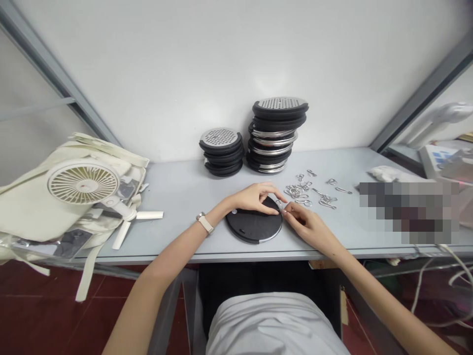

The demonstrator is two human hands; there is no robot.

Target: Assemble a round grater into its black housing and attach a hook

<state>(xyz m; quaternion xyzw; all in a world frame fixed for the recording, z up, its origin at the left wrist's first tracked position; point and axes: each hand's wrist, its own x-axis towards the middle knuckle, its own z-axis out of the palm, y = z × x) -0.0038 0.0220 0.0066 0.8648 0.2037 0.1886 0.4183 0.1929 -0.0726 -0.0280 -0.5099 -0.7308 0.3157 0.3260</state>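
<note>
A round black disc (254, 224) with a silver strip along part of its rim lies on the grey table near the front edge. My left hand (258, 198) reaches over its far right part, thumb and fingers apart around a small metal hook (280, 204). At the disc's right edge, my right hand (300, 219) has its fingertips pinched together on that hook. Several loose metal hooks (296, 191) lie in a scattered group beyond my right hand.
Behind stand a short stack of black discs (222, 153) and a taller one (275, 135) by the wall. A cream bag (33, 207) with a small white fan (83, 182) sits at the left. A blurred-out object (410, 212) lies at the right.
</note>
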